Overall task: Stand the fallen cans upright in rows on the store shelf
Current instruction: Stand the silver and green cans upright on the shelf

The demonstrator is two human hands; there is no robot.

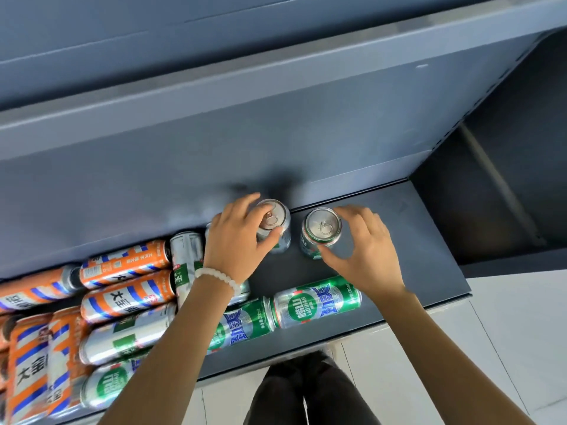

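Grey steel shelf (399,240): I see its dark deck running across the middle of the frame, its back panel rising above, and cans on it from the left edge to right of centre.
Left hand (236,240): I see its thumb and fingers curled round the top rim of an upright silver-and-green can (277,223) at centre frame, close to the back panel; a white bead bracelet (219,279) circles the wrist.
Right hand (365,250): I see its fingers bent in a loose arc beside a second upright green can (322,231), thumb near the can's lower side; whether they touch it I cannot tell.
Standing cans: both tops show pull tabs, and the two stand near each other, apart.
Fallen green cans (316,302): I see two lying end to end at the shelf's front edge, below the hands.
Lower left of frame: orange-and-blue striped cans (125,262) and silver cans (122,338) lie on their sides in a jumble.
Bottom centre: dark trousers (306,391) over pale floor tiles (506,332).
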